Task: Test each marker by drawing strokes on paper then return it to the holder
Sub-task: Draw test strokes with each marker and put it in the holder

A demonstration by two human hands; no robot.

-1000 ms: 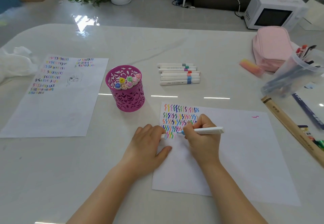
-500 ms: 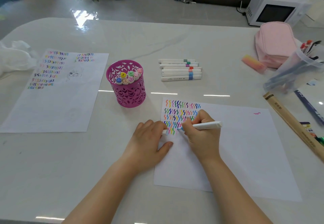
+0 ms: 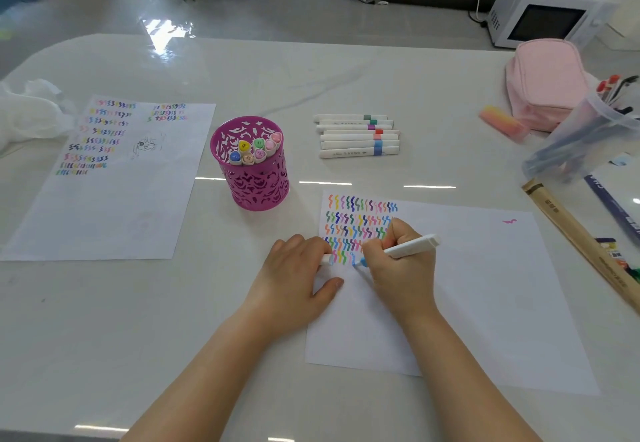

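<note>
Right hand (image 3: 398, 268) grips a white-barrelled marker (image 3: 410, 247) in a writing hold, fingers curled tight round the lower barrel; light blue tip down on the paper (image 3: 485, 303), blunt white end angled up and to the right. A fresh light blue squiggle sits at the tip, last in the bottom row of coloured zigzag strokes filling the sheet's upper left corner. One lone pink mark near the sheet's upper right. Left hand (image 3: 294, 279) rests palm down at the sheet's left edge, fingers closed on the marker's cap (image 3: 327, 259), white with a pale blue end. Beyond the hands, a magenta cut-out holder (image 3: 254, 178) stands upright on the table (image 3: 104, 337), with six markers inside, coloured numbered ends up. Right of it, a row of seven white markers (image 3: 358, 136) lies flat, side by side, each with a coloured band. Far left, a second sheet (image 3: 104, 206) carries more stroke rows.
</note>
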